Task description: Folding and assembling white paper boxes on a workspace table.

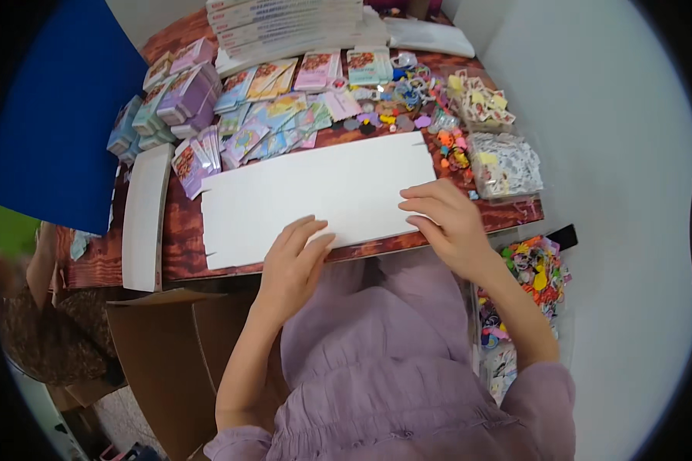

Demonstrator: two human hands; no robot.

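Basically, white board lies flat by the near edge of the table, likely for two-handed reach. Left hand and right hand over it, fingers loosely curled, unclenched; contact unclear. Card packs behind, presumably for easy access.

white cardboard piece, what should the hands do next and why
Perhaps grip the white cardboard piece by its near edge: it lies flat, with the left hand at that edge, the right hand over its right end, and both look open.
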